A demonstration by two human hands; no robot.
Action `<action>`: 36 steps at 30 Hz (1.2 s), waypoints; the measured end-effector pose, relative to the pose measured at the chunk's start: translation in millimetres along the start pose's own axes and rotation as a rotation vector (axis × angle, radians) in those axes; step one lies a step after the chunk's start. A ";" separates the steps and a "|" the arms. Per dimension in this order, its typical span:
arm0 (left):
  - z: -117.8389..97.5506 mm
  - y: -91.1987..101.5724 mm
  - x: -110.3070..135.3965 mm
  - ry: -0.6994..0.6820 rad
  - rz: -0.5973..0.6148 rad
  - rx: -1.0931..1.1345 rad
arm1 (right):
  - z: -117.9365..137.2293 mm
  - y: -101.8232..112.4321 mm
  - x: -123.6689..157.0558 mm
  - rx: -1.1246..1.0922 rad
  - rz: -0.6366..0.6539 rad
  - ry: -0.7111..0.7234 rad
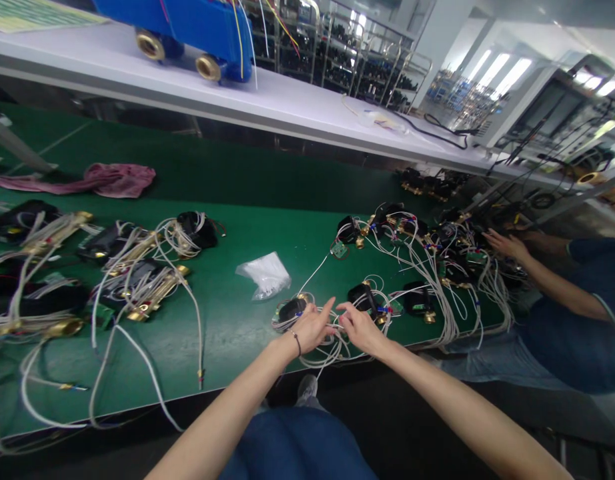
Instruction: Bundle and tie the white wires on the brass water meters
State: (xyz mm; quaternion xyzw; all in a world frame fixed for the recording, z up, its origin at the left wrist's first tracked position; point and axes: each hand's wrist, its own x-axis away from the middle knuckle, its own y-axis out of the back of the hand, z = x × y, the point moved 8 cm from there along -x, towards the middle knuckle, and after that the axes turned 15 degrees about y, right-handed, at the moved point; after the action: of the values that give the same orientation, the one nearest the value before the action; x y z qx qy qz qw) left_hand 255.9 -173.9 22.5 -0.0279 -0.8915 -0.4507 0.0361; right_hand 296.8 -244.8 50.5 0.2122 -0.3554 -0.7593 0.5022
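Note:
My left hand (312, 327), with a dark band on its wrist, lies over a coil of grey-white cable (330, 350) near the bench's front edge. Its forefinger is stretched out, apart from the other fingers. Just to its left is a black meter unit (291, 310). My right hand (361, 328) faces it, fingers extended and apart, tips close to the left hand's. Another black unit (361, 298) with wires sits just beyond the right hand. I see nothing clearly held in either hand; the space under the fingers is partly hidden.
A clear plastic bag of white pieces (265, 275) lies left of the hands. Brass-fitted units with cables (142, 280) crowd the left, more (452, 247) the right. A co-worker's hand (507, 247) is among those. A shelf (297, 100) with a blue unit (187, 33) runs above.

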 end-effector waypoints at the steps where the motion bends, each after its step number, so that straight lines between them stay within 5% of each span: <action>1: 1.1 0.6 -0.4 0.003 0.010 0.015 | 8.8 2.9 2.1 0.114 0.025 0.146; 4: 1.1 0.2 -1.5 0.000 0.045 0.021 | 25.7 -5.5 10.4 0.459 0.222 0.492; 8: -3.2 -2.6 -1.9 -0.035 0.044 -0.005 | 31.1 -14.6 7.0 0.702 0.375 0.585; 11: -3.8 -4.4 -3.0 -0.049 0.003 -0.050 | 33.9 -16.2 -2.0 0.718 0.409 0.499; 16: -5.1 -4.1 -4.2 -0.072 -0.096 -0.134 | -1.2 -6.5 -15.8 0.301 0.192 -0.045; 18: -6.7 -4.4 -3.9 -0.091 -0.111 -0.157 | -13.1 -12.6 -16.9 0.166 0.173 -0.142; 24: -8.9 -1.5 -2.0 -0.113 -0.111 -0.196 | -8.1 -6.7 -7.3 0.141 0.173 -0.094; 30: -0.7 -4.5 -7.4 -0.082 -0.101 -0.121 | 22.9 1.7 1.5 0.520 0.311 0.296; 36: 1.2 -15.2 -12.6 -0.116 -0.127 -0.134 | -9.9 -9.6 -7.6 0.113 0.125 -0.079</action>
State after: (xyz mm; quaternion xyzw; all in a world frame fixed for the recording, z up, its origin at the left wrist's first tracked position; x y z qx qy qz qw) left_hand 267.2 -182.1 8.5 0.0000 -0.8600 -0.5081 -0.0462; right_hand 300.7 -238.8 36.5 0.1875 -0.4297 -0.7128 0.5217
